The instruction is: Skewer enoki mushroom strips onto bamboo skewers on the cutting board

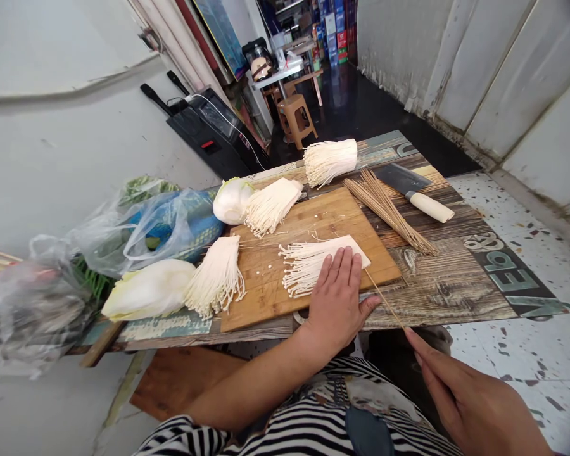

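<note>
Under my left hand (337, 294) a flattened bunch of enoki mushrooms (306, 263) lies on the wooden cutting board (261, 297). The palm and outstretched fingers press on its root end. My right hand (460, 386) pinches a thin bamboo skewer (384, 296), whose far tip meets the cut base of the bunch. Whether the tip is inside the mushrooms I cannot tell. Another enoki bunch (273, 206) rests at the board's back left corner, and one more enoki bunch (218, 278) overlaps its left edge.
A pile of skewers (389, 212) and a cleaver (415, 190) lie right of the board. Behind stands a larger enoki bunch (332, 161). Cabbage pieces (149, 291) and plastic bags of vegetables (171, 221) occupy the left. The table's edge (484, 318) runs close to my body.
</note>
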A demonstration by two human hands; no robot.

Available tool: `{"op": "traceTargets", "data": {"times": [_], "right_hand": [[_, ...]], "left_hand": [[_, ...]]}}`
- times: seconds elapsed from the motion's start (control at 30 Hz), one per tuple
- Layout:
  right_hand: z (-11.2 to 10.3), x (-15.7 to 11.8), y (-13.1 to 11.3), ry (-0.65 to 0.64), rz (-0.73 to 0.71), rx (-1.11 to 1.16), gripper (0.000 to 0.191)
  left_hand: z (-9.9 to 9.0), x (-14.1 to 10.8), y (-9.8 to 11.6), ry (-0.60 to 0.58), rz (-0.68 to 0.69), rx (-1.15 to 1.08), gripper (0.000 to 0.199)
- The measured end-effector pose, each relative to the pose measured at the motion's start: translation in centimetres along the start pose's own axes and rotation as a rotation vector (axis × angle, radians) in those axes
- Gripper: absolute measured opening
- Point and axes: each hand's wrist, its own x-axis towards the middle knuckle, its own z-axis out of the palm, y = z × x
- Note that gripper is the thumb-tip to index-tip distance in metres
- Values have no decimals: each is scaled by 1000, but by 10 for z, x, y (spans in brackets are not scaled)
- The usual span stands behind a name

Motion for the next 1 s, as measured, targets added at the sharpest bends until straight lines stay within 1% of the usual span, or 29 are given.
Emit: {"op": "traceTargets", "data": {"times": [0.17,0.27,0.43,0.53,0.63,0.77,0.87,1.0], "right_hand": [[0,2,0,-14,-24,-17,53],[-1,-2,2,-26,-29,-48,51],[-3,-9,7,-46,16,-68,43],[-4,-6,6,-31,14,-44,41],[-5,-1,4,-14,7,-22,47],[-5,1,3,-55,18,-6,54],[-4,1,3,-87,37,-18,52],[-4,6,0,-50,34,-33,46]], "left_hand": [[-1,1,0,-8,3,-1,76],[-1,1,1,-14,2,-3,75],[1,0,2,-1,0,8,77],[2,0,1,12,0,0,77],[2,1,1,5,0,-2,76],[0,1,2,-5,-3,4,76],[-1,1,2,-13,-1,8,75],[-1,1,2,0,0,-1,74]]}}
